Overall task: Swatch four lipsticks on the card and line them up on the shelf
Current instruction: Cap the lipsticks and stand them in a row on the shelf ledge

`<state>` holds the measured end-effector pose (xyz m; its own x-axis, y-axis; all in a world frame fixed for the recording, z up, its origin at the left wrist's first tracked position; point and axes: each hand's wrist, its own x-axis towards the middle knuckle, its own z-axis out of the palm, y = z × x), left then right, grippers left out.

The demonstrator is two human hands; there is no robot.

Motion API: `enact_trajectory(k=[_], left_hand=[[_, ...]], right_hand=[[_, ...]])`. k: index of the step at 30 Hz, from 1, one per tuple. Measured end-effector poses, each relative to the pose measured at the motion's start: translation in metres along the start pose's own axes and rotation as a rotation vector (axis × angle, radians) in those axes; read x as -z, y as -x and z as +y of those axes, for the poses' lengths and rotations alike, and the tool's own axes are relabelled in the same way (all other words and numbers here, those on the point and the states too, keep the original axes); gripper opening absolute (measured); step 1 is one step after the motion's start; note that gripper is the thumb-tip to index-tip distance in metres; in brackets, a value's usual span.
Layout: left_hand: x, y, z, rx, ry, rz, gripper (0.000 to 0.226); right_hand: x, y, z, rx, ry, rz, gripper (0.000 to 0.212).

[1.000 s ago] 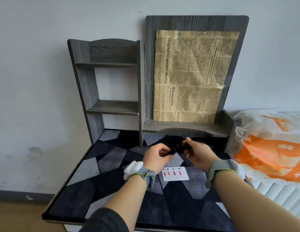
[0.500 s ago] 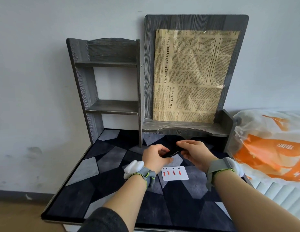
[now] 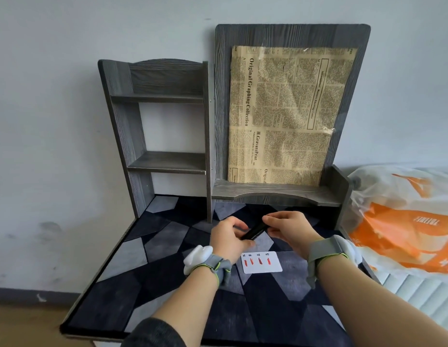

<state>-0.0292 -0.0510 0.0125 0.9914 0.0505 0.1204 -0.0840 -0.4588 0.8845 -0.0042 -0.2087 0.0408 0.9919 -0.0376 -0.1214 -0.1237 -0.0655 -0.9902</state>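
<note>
A black lipstick tube (image 3: 254,232) is held slanted between both hands above the patterned table mat. My left hand (image 3: 229,240) grips its lower end and my right hand (image 3: 290,227) pinches its upper end. Just in front of the hands lies the white swatch card (image 3: 264,266), with several red swatches under small handwritten numbers. The grey wooden shelf unit stands at the back: a wide low ledge (image 3: 275,191) under a newspaper-covered panel, and two narrow shelves (image 3: 167,162) on the left. No other lipsticks show in view.
The table carries a dark mat (image 3: 152,279) of grey and black polygons, its front edge near the bottom of the view. A plastic bag with orange print (image 3: 403,221) lies to the right of the table. A grey wall stands behind the shelf.
Both hands have drawn closer together. What was two separate dark parts a second ago is now one closed tube held between them.
</note>
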Motion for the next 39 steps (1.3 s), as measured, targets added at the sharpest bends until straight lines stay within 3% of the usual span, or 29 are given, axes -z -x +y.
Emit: enact_trajectory(k=[12, 21, 28, 39], left_hand=[[-0.003, -0.004, 0.004, 0.033, 0.201, 0.053, 0.035], [-0.001, -0.014, -0.001, -0.005, 0.215, 0.087, 0.039], [0.0, -0.026, -0.01, 0.024, 0.283, 0.039, 0.045], [0.002, -0.053, -0.01, -0.019, 0.253, 0.047, 0.026]], right_hand=[[-0.006, 0.001, -0.007, 0.062, -0.105, -0.003, 0.028], [-0.022, -0.002, -0.02, 0.139, 0.047, -0.138, 0.04], [-0.026, -0.012, -0.019, 0.24, 0.189, -0.067, 0.036], [-0.034, -0.038, -0.024, 0.193, 0.063, -0.007, 0.037]])
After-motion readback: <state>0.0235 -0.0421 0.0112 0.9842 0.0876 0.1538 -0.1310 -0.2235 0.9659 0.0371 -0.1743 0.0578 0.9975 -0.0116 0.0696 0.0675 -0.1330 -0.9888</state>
